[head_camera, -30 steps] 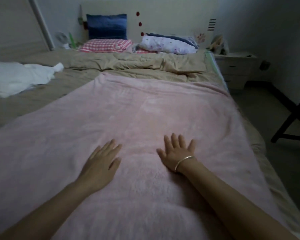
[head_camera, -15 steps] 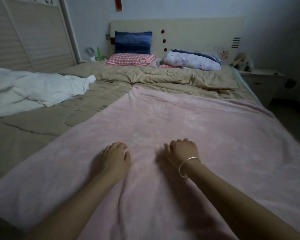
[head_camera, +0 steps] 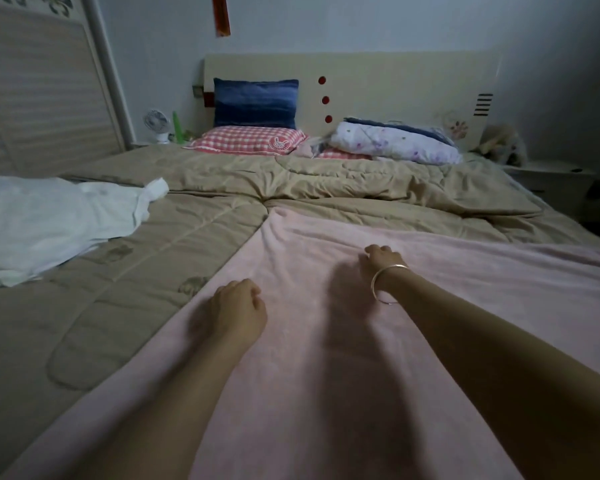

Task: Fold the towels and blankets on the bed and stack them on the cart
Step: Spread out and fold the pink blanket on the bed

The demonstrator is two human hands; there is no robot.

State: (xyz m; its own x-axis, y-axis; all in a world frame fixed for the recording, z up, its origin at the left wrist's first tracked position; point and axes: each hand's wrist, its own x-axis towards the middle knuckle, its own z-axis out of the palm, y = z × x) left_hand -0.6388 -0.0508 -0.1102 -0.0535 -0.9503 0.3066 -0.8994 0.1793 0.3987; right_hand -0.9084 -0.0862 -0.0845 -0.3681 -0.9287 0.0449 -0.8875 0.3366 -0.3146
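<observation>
Big bed (head_camera: pixel 194 233) with a tan quilt fills the room. The pink blanket (head_camera: pixel 471 292) lies spread flat on it, not folded yet. Left of the pink blanket sits a crumpled white towel (head_camera: pixel 49 220). 1 second ago my 2 hands lay flat and wide on the pink blanket. Now my left hand (head_camera: pixel 238 308) and right hand (head_camera: pixel 381 259) have fingers curled in. I cannot tell if they pinch cloth. I think smoothing is over and folding comes next.

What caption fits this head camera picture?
Left hand and right hand, fingers curled, over a pink blanket on the bed.
</observation>
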